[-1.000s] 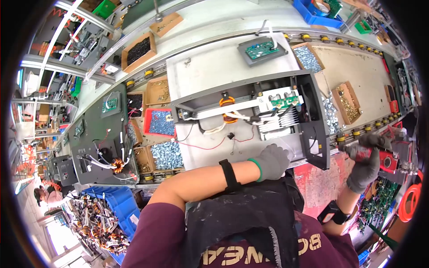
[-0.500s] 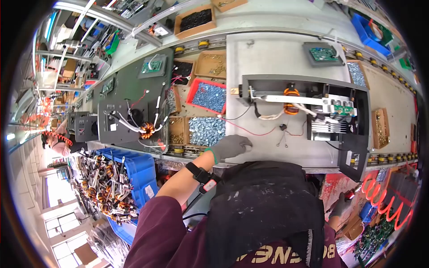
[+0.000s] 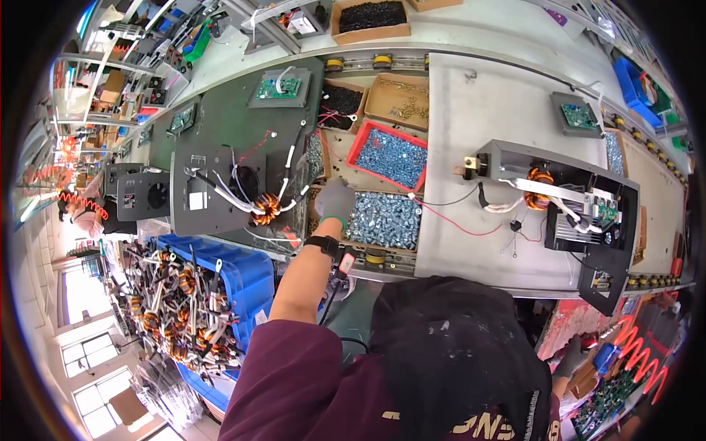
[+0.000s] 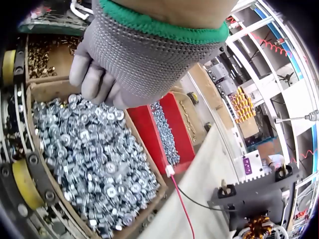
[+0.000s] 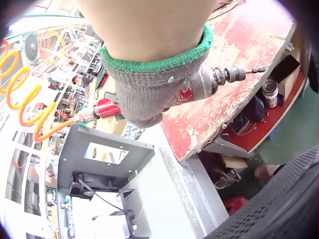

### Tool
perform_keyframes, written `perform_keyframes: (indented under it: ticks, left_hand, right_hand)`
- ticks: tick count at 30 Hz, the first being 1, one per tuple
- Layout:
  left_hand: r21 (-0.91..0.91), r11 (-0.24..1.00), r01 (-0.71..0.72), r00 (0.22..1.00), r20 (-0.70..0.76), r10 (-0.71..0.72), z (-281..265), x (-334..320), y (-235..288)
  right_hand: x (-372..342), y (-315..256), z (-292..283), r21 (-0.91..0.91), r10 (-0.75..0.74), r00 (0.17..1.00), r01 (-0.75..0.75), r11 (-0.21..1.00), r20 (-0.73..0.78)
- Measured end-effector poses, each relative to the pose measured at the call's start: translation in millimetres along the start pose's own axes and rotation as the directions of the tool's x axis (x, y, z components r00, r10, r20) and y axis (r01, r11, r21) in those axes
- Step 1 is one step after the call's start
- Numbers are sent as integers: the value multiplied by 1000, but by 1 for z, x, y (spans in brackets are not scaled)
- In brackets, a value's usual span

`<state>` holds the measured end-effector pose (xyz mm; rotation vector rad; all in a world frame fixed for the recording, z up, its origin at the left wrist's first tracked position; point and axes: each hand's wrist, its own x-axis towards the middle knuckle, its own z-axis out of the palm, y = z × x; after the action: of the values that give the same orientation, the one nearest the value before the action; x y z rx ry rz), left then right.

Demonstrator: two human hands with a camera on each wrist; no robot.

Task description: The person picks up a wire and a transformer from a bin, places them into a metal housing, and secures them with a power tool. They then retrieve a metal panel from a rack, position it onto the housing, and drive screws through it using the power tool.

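Observation:
My gloved left hand (image 3: 336, 200) hangs over the left edge of a cardboard box of silver screws (image 3: 384, 220), its fingers loosely bent. In the left wrist view the fingertips (image 4: 90, 85) are right above the heaped screws, and nothing shows between them. My gloved right hand (image 5: 144, 97) grips a red and silver air screwdriver (image 5: 202, 83), whose bit points away over the red worn tabletop (image 5: 224, 64). An open metal chassis (image 3: 559, 158) with a copper coil (image 3: 539, 189), white cables and a green circuit board lies on the bench's right part.
A red tray of small screws (image 3: 390, 156) and a box of brass screws (image 3: 401, 103) stand behind the silver ones. Fan panels (image 3: 213, 198) stand on the left. A blue crate of coils (image 3: 243, 283) sits below them. A coiled orange hose (image 5: 25, 94) trails from the screwdriver.
My left hand has moved left from in front of the chassis to the screw box. My right hand has drawn back from the chassis's right end with the air screwdriver. The head view has swung left.

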<state>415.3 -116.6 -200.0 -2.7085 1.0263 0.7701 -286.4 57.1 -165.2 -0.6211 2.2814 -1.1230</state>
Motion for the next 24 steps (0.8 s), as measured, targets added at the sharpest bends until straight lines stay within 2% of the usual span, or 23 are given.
perform_keyframes:
  ticks: [4, 6, 8, 9, 10, 11, 12, 13, 14, 16, 17, 19, 20, 22, 23, 24]
  left_hand:
    - [-4, 1000, -27, 999, -43, 27, -10, 28, 19]
    - [-6, 997, -72, 996, -49, 72, -7, 46, 26]
    - [3, 978, -210, 968, -140, 209, -16, 50, 41]
    - [-59, 968, -244, 962, -139, 235, -14, 57, 46]
    - [-60, 965, -257, 961, -126, 248, -13, 62, 50]
    - [146, 895, -422, 864, -233, 446, -13, 66, 53]
    - [358, 767, -533, 716, -293, 634, -14, 70, 56]
    - [367, 685, -630, 556, -402, 727, -11, 76, 57]
    - [361, 676, -642, 551, -395, 735, -8, 80, 62]
    - [333, 551, -765, 444, -347, 826, -1, 83, 73]
    - [263, 540, -799, 451, -330, 829, 5, 77, 81]
    - [226, 489, -843, 428, -270, 862, 13, 66, 94]
    - [189, 441, -877, 402, -213, 890, 16, 61, 100]
    - [196, 414, -889, 371, -224, 901, 20, 55, 109]
    - [185, 497, -848, 443, -270, 855, 18, 53, 115]
    - [171, 576, -800, 510, -313, 801, 17, 53, 120]
  right_hand:
    - [-44, -45, 9, -46, -101, 989, 96, 994, -110]
    - [-57, -39, 2, -48, -76, 985, 70, 996, -152]
    - [-75, -52, -5, -111, -18, 986, -1, 994, -168]
    - [-121, -111, 28, -251, -195, 965, 147, 957, -176]
    - [-133, -118, 37, -261, -194, 962, 140, 955, -191]
    - [-142, -121, 43, -146, -217, 962, 194, 970, -164]
    - [-148, -121, 46, -27, -245, 960, 243, 970, -139]
    - [-152, -123, 45, -41, -177, 974, 173, 984, -138]
    - [-158, -128, 41, -49, -176, 973, 170, 984, -152]
    - [-174, -145, 37, -14, -7, 999, 7, 1000, -46]
    - [-178, -149, 43, -20, -5, 999, 4, 1000, -53]
    - [-182, -152, 53, -53, -149, 976, 143, 988, -161]
    - [-183, -150, 53, -54, -150, 974, 143, 988, -169]
    - [-181, -146, 49, 16, -102, 981, 106, 994, -166]
    - [-183, -154, 43, -7, -49, 993, 48, 999, -108]
    - [-183, -153, 41, -5, -51, 992, 51, 999, -117]
